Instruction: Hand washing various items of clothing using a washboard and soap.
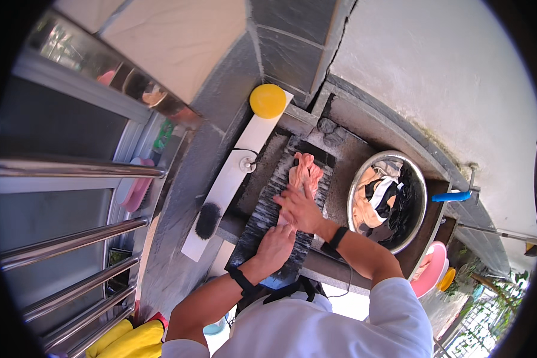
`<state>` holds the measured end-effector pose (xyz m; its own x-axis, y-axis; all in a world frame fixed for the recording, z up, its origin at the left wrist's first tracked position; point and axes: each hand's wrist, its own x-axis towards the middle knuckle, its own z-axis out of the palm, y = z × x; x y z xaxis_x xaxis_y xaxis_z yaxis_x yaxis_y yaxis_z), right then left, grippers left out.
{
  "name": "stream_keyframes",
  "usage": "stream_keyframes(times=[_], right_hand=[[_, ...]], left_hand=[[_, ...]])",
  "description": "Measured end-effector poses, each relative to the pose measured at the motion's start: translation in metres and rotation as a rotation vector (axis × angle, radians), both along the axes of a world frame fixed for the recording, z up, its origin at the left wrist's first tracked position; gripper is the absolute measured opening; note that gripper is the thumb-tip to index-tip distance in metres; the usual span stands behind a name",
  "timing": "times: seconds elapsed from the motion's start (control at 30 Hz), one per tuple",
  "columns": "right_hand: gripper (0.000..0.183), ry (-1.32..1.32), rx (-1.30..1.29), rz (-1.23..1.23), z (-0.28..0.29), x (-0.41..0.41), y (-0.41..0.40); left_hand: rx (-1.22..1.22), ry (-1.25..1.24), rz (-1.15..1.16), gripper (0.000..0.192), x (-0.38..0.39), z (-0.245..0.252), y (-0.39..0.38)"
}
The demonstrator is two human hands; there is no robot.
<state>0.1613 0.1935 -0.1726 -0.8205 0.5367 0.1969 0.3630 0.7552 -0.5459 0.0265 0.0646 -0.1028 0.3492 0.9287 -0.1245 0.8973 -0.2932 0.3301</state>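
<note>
A wet pink cloth (308,169) lies bunched along a dark ridged washboard (268,210), which slopes down towards my body. My right hand (300,208) presses on the cloth from above, its fingers spread across it. Below it, my left hand (276,247) has its fingers curled on the near end of the cloth. The part of the cloth beneath both hands is mostly hidden. To the right of the washboard, a round metal basin (423,210) holds peach, white and black garments (376,197) in dark water.
Left of the washboard, a white board (223,183) carries a yellow round lid-like object (267,101) and a dark bristle brush (208,220). A blue-handled tap (451,196) juts in at the right. Metal rails (76,169) run along the left, and a pink basin (432,270) stands lower right.
</note>
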Motion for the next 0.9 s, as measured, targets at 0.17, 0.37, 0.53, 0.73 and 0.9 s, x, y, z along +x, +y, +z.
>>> stream_keyframes(times=[0.17, 0.37, 0.53, 0.73, 0.9], right_hand=[[0.042, 0.084, -0.021, -0.176, -0.056, -0.004, 0.084], [0.039, 0.008, -0.114, -0.332, -0.077, -0.026, 0.128], [0.041, 0.098, -0.322, -0.728, -0.143, 0.022, 0.183], [0.043, 0.719, -1.355, -1.013, -0.042, 0.021, 0.163], [0.042, 0.453, -1.222, -0.739, 0.046, 0.045, 0.116]], left_hand=[[-0.09, 0.078, -0.065, 0.025, 0.003, 0.013, 0.018], [-0.076, 0.005, 0.015, 0.024, 0.005, 0.019, 0.025], [-0.118, -0.102, 0.147, 0.011, 0.021, 0.003, 0.057], [-0.578, -1.264, 1.259, 0.015, -0.022, 0.027, 0.069], [-0.776, -1.025, 1.073, 0.017, -0.024, 0.027, 0.022]])
